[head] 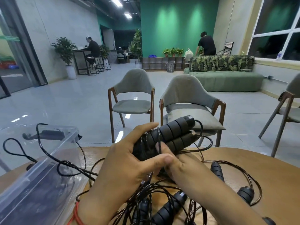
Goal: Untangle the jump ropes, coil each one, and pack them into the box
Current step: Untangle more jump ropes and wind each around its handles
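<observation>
Clenched round a pair of black handles (172,135), our left grip (129,163) holds them side by side above the worktop (243,164), with the thumb laid across their near end. Our right grip (186,168) comes up from below, fingers curled against the same handles. One fingertip (163,146) presses where the cord (211,142) is wound round them. From the far ends of the handles the cord swings out in loose loops to the right and drops back towards the worktop.

Below our wrists the other ropes (155,192) lie in a tangled heap on the wood. Several loose handles (168,207) lie among the strands, and we cannot tell which cord belongs to which.

On the left of the worktop sits the clear box (53,153), tilted in our view, with something dark inside. One black cord loops over its rim and trails into the heap. A red string (78,215) circles our left wrist. Two grey chairs (131,95) stand just beyond the worktop.
</observation>
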A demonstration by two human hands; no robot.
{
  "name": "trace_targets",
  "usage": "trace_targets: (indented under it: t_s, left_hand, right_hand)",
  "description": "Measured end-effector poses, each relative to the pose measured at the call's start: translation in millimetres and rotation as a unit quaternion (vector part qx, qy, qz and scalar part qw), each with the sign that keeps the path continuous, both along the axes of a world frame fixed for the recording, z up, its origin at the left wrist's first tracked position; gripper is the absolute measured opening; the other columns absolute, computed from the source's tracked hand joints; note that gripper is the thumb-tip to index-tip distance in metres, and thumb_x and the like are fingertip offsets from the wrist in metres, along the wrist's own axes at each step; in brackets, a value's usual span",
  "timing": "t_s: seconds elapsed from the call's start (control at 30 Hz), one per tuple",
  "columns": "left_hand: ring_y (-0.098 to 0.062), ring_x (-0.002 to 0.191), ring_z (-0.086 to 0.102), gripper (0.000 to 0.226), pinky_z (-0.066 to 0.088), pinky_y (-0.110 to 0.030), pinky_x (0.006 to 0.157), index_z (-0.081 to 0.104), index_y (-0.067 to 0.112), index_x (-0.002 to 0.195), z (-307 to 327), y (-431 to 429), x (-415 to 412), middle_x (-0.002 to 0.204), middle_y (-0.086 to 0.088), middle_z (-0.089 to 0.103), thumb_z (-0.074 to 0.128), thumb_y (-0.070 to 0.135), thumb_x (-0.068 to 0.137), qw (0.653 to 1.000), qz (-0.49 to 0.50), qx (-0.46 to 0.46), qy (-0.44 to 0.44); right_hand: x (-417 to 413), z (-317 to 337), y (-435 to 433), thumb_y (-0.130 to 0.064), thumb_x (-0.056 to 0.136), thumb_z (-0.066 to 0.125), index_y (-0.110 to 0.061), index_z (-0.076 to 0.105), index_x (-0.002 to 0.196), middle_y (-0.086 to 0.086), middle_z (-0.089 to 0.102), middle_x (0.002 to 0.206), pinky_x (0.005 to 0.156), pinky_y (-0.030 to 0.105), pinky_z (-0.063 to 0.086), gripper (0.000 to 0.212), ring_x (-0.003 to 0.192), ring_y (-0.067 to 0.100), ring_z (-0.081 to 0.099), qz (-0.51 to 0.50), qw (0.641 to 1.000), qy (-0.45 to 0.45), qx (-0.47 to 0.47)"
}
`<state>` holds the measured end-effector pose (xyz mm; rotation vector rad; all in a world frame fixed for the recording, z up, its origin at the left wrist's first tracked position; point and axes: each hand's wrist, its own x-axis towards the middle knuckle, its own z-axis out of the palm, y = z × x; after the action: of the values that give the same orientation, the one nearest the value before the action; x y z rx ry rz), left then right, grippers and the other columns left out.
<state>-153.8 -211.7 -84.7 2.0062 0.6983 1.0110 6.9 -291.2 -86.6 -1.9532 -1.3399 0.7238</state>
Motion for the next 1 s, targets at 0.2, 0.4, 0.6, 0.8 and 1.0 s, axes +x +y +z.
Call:
trace_targets:
  t_s: [0.2,0.4,0.6,0.8,1.0]
  left_hand:
    - [-0.014,0.06,0.069,0.048,0.058,-0.027,0.055,0.064,0.06,0.128,-1,-2,1,0.102,0.006,0.074,0.078,0.051,0.084,0.999,-0.026,-0.03,-0.004]
    - [-0.016,0.057,0.067,0.03,0.056,-0.027,0.052,0.063,0.049,0.121,-3,0,3,0.097,0.006,0.071,0.07,0.032,0.097,0.999,-0.012,-0.033,-0.036]
    - [-0.014,0.052,0.063,0.041,0.055,-0.024,0.049,0.068,0.055,0.128,4,3,-7,0.106,0.007,0.072,0.064,0.044,0.089,0.995,-0.075,-0.057,-0.042]
    - [-0.02,0.044,0.057,0.031,0.052,-0.03,0.043,0.061,0.045,0.122,1,6,-5,0.106,0.006,0.068,0.065,0.025,0.1,0.997,-0.037,-0.051,-0.04]
    - [-0.02,0.05,0.065,0.027,0.056,-0.032,0.046,0.057,0.044,0.122,4,6,-3,0.102,0.01,0.071,0.065,0.042,0.096,0.994,-0.047,-0.087,-0.035]
  right_hand:
    - [0,0,0,-0.095,0.074,0.015,-0.026,0.075,0.076,-0.015,0.07,0.071,0.073,0.032,0.047,0.091,0.069,-0.001,0.062,0.024,0.999,0.021,0.002]
    - [-7,0,-3,-0.085,0.092,0.023,-0.025,0.074,0.076,-0.021,0.062,0.061,0.075,0.032,0.042,0.08,0.064,-0.005,0.056,0.031,0.998,0.039,0.023]
    - [-6,5,-6,-0.086,0.089,0.026,-0.025,0.068,0.071,-0.018,0.061,0.062,0.076,0.031,0.04,0.076,0.065,-0.002,0.055,0.053,0.997,0.033,0.036]
    - [-13,7,-8,-0.085,0.089,0.024,-0.021,0.071,0.071,-0.017,0.057,0.056,0.073,0.03,0.04,0.082,0.063,-0.001,0.055,0.048,0.998,0.025,0.036]
    - [-14,11,-9,-0.077,0.095,0.034,-0.032,0.061,0.055,-0.013,0.05,0.051,0.067,0.027,0.036,0.066,0.051,0.0,0.047,0.053,0.993,0.098,0.045]
